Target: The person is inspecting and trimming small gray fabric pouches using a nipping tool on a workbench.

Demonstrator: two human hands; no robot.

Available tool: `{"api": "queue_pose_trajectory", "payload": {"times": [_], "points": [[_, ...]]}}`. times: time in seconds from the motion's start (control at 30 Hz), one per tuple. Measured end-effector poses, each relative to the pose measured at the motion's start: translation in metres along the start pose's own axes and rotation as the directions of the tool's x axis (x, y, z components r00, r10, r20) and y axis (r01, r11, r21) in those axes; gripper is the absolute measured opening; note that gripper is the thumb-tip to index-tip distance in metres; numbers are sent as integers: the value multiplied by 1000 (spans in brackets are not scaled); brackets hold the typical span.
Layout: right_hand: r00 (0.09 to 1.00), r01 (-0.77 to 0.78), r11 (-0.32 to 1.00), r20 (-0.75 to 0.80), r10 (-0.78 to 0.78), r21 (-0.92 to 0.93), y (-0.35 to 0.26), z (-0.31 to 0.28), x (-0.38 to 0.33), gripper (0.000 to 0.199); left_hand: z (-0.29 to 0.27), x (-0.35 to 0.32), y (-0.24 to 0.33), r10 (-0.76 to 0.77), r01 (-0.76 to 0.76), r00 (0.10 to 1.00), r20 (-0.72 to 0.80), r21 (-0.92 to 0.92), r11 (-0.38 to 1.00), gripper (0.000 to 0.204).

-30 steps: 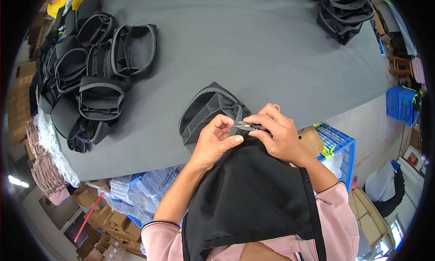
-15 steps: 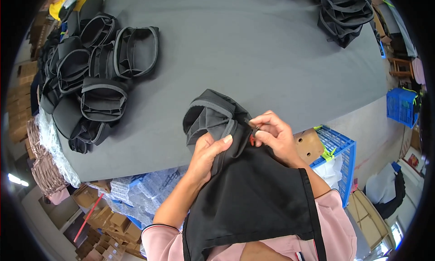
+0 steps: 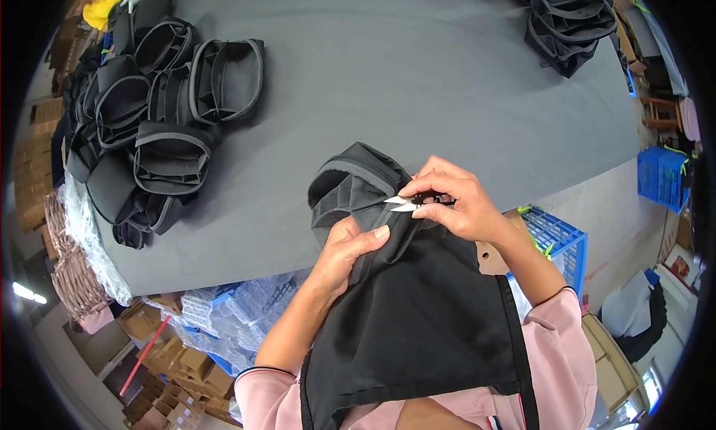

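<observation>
Grey desk (image 3: pixel 418 79), pile of black bags (image 3: pixel 142 132) at its left end, another stack (image 3: pixel 570 20) far right. Black bag (image 3: pixel 373 206) at the near desk edge, its fabric hanging toward the person. Left hand (image 3: pixel 350 247) fingers clamped on the bag's seam. Right hand (image 3: pixel 455 199) fingers pinched shut around small thread snips (image 3: pixel 410 202), blade tips at the seam.
</observation>
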State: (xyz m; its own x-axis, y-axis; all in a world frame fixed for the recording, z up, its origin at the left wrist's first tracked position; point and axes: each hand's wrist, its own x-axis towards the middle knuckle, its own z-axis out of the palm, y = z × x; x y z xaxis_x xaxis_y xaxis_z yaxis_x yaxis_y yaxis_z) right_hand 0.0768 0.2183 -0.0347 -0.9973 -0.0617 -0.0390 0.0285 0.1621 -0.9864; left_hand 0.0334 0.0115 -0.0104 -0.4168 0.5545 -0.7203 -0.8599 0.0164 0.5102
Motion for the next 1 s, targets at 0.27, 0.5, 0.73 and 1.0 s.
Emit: {"api": "queue_pose_trajectory", "payload": {"times": [0.27, 0.5, 0.73, 1.0], "points": [[998, 59, 971, 31, -54, -233, -3, -6, 2, 23, -8, 4, -2, -32, 32, 999, -9, 5, 999, 29], [960, 30, 994, -282, 1, 107, 8, 27, 2, 28, 9, 33, 17, 135, -278, 928, -348, -403, 872, 23], [914, -108, 978, -404, 27, -179, 8, 46, 35, 31, -6, 85, 34, 237, -388, 901, -363, -430, 815, 33], [883, -235, 964, -441, 158, -124, 29, 41, 30, 23, -21, 75, 22, 104, -55, 990, -97, 417, 907, 34]]}}
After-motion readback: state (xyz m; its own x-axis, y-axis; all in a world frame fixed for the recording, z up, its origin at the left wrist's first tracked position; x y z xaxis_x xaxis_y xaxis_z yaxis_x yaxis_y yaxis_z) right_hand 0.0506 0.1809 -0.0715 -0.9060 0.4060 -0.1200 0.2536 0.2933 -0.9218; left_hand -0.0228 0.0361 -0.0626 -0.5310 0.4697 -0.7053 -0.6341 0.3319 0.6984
